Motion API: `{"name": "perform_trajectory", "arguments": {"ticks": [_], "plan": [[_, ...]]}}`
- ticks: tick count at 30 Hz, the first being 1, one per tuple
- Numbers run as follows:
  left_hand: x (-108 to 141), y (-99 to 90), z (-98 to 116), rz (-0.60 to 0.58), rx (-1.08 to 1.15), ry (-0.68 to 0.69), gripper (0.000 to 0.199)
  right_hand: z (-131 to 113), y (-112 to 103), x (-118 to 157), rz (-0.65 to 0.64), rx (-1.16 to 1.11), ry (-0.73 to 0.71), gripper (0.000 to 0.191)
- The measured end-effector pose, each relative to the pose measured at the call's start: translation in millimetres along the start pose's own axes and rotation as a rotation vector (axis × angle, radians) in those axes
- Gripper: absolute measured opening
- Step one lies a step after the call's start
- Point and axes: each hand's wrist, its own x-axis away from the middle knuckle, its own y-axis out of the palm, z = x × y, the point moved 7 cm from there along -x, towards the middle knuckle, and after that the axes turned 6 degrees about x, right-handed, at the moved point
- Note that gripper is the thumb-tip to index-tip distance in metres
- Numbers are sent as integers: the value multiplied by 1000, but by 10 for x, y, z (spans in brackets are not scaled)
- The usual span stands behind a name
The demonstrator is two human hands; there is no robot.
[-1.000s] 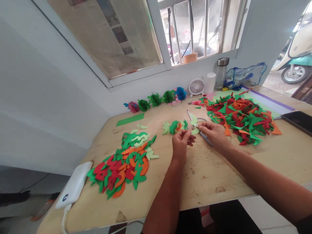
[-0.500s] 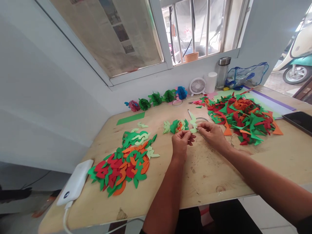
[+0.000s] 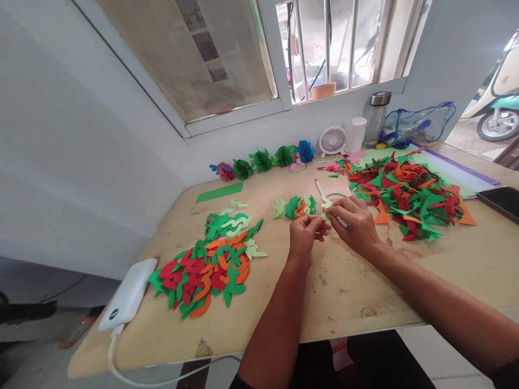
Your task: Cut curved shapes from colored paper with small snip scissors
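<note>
Indoors, a wooden table beneath a barred window.

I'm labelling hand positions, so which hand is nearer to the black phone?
Right. The right hand is left of the black phone, across the scrap pile; the left hand is farther left.

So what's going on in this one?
A person sits at a wooden table, pinching a small pale green paper piece between the fingertips of the left hand and right hand. A pen lies by the right hand. To the left is a pile of curved red, orange and green cutouts; to the right, a heap of jagged paper scraps. Folded paper figures line the back by the wall.
</note>
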Motion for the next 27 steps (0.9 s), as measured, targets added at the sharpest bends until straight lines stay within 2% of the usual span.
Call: {"name": "perform_trajectory", "arguments": {"ticks": [8,27], "plan": [[-2,-6,5,5,19,11,19,-96,-31,-11,7,76,-125,18],[-13,-17,19,4,29,41,24,-186,-42,-27,-52,202,-194,18]]}}
